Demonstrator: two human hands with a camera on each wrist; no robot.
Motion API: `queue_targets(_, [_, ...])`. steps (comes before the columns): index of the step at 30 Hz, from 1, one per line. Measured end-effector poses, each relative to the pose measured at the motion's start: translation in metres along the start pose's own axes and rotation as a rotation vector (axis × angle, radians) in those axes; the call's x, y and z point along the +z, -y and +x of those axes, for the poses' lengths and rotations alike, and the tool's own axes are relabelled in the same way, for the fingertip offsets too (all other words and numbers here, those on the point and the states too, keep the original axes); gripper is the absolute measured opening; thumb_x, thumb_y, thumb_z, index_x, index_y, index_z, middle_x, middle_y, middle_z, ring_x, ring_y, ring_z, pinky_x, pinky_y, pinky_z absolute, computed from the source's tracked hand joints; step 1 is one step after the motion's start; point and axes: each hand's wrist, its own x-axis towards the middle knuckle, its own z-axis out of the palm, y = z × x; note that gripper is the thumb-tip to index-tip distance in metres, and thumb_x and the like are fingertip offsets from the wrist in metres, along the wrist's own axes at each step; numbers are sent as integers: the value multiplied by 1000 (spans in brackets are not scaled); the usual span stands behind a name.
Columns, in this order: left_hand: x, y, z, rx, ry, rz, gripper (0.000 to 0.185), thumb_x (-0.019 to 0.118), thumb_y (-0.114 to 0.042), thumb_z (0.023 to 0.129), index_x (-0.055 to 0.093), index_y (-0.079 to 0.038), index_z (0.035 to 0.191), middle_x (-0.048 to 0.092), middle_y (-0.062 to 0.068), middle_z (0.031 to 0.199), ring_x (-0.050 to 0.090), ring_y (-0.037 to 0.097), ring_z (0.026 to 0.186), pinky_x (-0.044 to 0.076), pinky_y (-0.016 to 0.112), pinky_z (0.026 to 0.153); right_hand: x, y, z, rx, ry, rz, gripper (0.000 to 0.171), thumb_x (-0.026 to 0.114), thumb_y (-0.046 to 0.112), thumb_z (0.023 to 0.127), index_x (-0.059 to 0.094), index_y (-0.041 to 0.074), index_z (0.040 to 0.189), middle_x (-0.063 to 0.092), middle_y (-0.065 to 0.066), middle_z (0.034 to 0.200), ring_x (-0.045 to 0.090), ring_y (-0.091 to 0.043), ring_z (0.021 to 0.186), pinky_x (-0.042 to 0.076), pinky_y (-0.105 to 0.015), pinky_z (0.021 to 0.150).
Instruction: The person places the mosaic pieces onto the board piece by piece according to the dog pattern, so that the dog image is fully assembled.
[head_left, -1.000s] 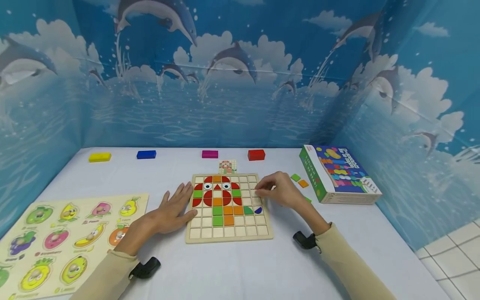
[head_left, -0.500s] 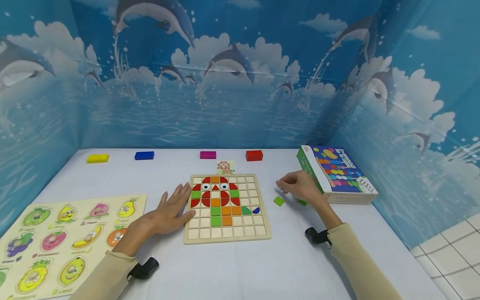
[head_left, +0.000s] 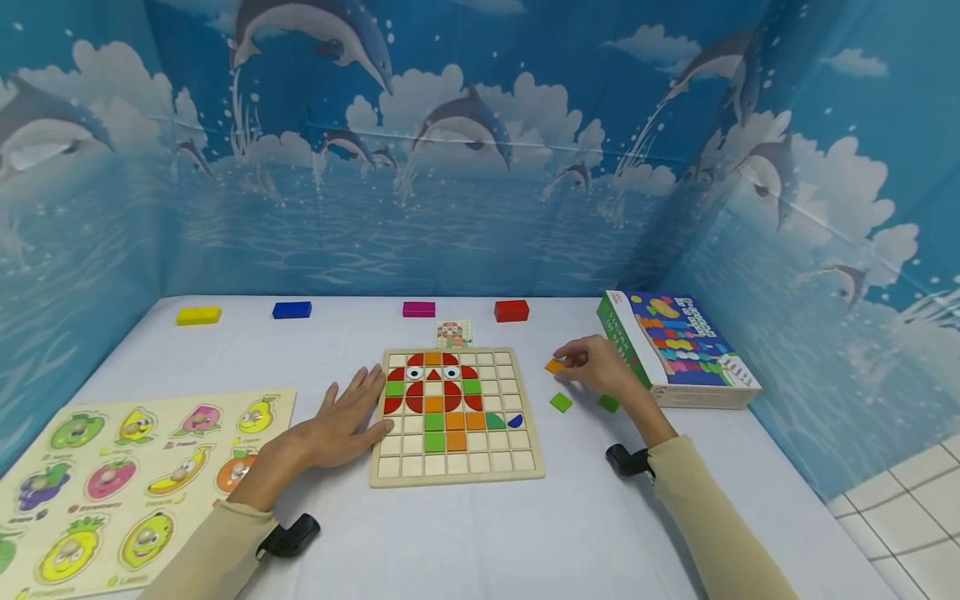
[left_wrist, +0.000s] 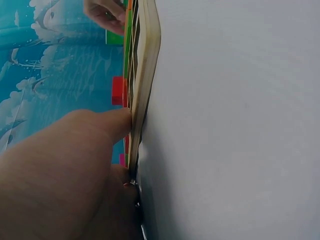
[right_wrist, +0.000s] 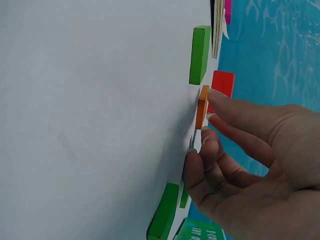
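A wooden grid board (head_left: 457, 471) lies mid-table with a picture of red, green and orange tiles on it. My left hand (head_left: 367, 402) lies flat at its left edge, fingers straight, and its thumb (left_wrist: 107, 127) presses the board's side (left_wrist: 146, 75). My right hand (head_left: 576, 363) is to the right of the board, and its fingertips (right_wrist: 212, 95) pinch a small orange tile (head_left: 555, 366) (right_wrist: 202, 106) at the table surface. Two green tiles (head_left: 560, 402) (head_left: 609, 403) lie just below that hand.
A colourful game box (head_left: 678, 346) stands right of the hand. A fruit puzzle (head_left: 135, 475) lies front left. Yellow (head_left: 198, 316), blue (head_left: 292, 310), magenta (head_left: 418, 309) and red (head_left: 512, 311) blocks line the back edge, with a pattern card (head_left: 454, 333) behind the board.
My right hand left the board's right side, moved right to the loose tiles, and now pinches the orange tile, which sits further left. My left hand has stayed put.
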Motion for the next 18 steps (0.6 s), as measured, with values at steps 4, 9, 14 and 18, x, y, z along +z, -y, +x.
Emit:
queue_targets(4, [0, 0, 0, 0, -1, 0, 88, 55, -46, 110, 9, -6, 173, 4, 13, 182, -5, 36, 168, -9, 66, 130, -1, 0, 3, 26, 40, -26, 22, 84, 11, 95, 80, -1, 113, 69, -10, 91, 56, -23, 83, 45, -29, 69])
queue_targets(9, [0, -1, -1, -3, 2, -3, 88, 55, -46, 110, 9, -6, 173, 3, 13, 182, -5, 36, 168, -10, 66, 130, 1, 3, 3, 55, 76, -28, 19, 85, 12, 94, 79, -1, 108, 69, -10, 93, 56, -23, 84, 47, -30, 71])
queue_targets(14, [0, -2, -1, -3, 0, -8, 88, 55, -46, 110, 9, -7, 173, 3, 12, 182, -5, 35, 168, -10, 65, 130, 3, 3, 4, 49, 63, -35, 19, 85, 10, 94, 76, -1, 106, 68, -10, 92, 57, -22, 84, 48, -31, 73])
queue_targets(18, [-1, -2, -1, -5, 0, -5, 88, 55, -46, 110, 9, -7, 173, 3, 12, 182, -5, 35, 168, -10, 65, 130, 2, 4, 2, -15, 45, -41, 14, 85, 7, 94, 75, 0, 99, 68, -10, 87, 57, -22, 80, 48, -31, 71])
